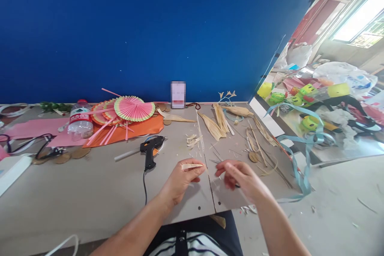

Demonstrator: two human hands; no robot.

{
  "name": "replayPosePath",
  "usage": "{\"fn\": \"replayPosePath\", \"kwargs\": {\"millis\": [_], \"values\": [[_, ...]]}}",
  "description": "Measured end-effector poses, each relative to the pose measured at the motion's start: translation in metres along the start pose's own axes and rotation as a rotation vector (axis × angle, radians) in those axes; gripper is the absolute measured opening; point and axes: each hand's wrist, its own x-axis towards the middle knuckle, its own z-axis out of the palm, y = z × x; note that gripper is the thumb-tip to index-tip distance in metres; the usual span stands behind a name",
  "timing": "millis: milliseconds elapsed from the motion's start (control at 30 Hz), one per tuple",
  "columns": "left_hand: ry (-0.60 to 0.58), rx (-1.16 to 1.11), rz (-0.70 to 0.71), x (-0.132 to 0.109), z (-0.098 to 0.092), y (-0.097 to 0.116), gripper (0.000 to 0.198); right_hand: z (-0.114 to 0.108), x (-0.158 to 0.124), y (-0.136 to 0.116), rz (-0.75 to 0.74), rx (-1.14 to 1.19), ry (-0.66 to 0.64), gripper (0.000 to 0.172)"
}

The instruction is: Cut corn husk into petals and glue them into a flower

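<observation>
Lap: one piece of corn husk (220,221), lying on dark cloth at the table's near edge.

Left hand (185,176): thumb and fingers pinching a narrow, pale husk strip (192,166), held above the grey table (105,196), near its seam.

Right hand (238,176): beside the left, apart from it, fingers curled; a small dark item shows beneath them, and whether it is gripped cannot be told.

Glue gun (148,152): black, lying left of the seam, beyond the left hand; translucent glue stick (127,155) out of its rear, cord running toward the near edge.

Husk scraps (193,141): pale, curled, in a small heap right of the glue gun.

Wooden disc (253,157): round, among dry stems at right.

Dried corn husks (220,122): several, broad, beyond the hands.

Pleated paper fans (135,109): pink with green rims, on orange paper (153,127).

Plastic bottle (80,120): red label, left of the fans.

Partition (150,36): blue, behind all.
</observation>
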Motion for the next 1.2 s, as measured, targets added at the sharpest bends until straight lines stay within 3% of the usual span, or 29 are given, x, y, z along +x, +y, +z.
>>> {"fn": "replayPosePath", "kwargs": {"millis": [67, 133, 200, 300, 433, 600, 767, 900, 1033, 1200], "values": [[-0.032, 0.018, 0.061, -0.002, 0.000, 0.003, 0.016, 0.026, 0.007, -0.007, -0.023, 0.080, -0.178, 0.035], [-0.063, 0.057, 0.128, -0.004, -0.003, 0.005, 0.018, 0.039, 0.014, -0.010, -0.022, 0.081, -0.187, 0.030], [-0.059, 0.108, 0.157, -0.006, -0.007, 0.007, 0.020, 0.043, 0.019, -0.010, -0.014, 0.034, -0.142, 0.026], [-0.040, 0.132, 0.090, -0.009, -0.014, 0.008, 0.036, 0.043, 0.021, -0.009, -0.047, -0.096, -0.053, 0.024], [-0.039, 0.070, -0.021, -0.009, -0.014, 0.004, 0.057, 0.042, 0.014, -0.010, -0.221, -0.400, 0.149, 0.020], [-0.016, 0.055, -0.075, -0.002, -0.009, -0.006, 0.034, 0.040, 0.003, -0.007, -0.408, -0.667, 0.241, 0.023], [-0.110, 0.054, -0.190, -0.002, -0.011, -0.009, 0.030, 0.019, -0.001, 0.001, -0.467, -0.775, 0.240, 0.026], [-0.078, 0.020, -0.200, -0.008, -0.016, -0.010, 0.028, -0.012, -0.001, 0.014, -0.251, -0.978, 0.389, 0.023], [-0.030, 0.005, -0.139, -0.011, -0.020, -0.010, 0.025, -0.032, -0.004, 0.028, -0.004, -1.190, 0.321, 0.023], [0.000, 0.013, -0.115, -0.010, -0.021, -0.010, 0.027, -0.038, -0.005, 0.037, 0.088, -1.223, 0.269, 0.025]]}}
